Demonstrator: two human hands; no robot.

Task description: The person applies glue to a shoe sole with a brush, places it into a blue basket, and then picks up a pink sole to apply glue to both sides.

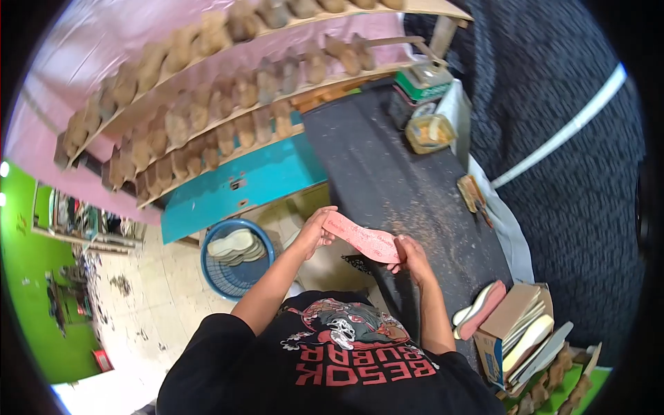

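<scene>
A pink shoe insole (364, 239) with red handwriting on it is held out level in front of my body. My left hand (318, 232) is closed on its narrower end, thumb along the edge. The wider end is gripped by my right hand (411, 259), thumb on top and fingers beneath. Below the insole lies the near edge of a dark-covered workbench (360, 149), strewn with light shavings. The underside of the insole is hidden.
A brush (472, 194), a tub of yellowish paste (430, 133) and a green tin (420, 81) stand along the bench. Nearer are pink and white soles (480, 309) and a cardboard box (490, 339) of soles. A blue basket (207, 266) holds soles; shelves carry wooden lasts (178, 124).
</scene>
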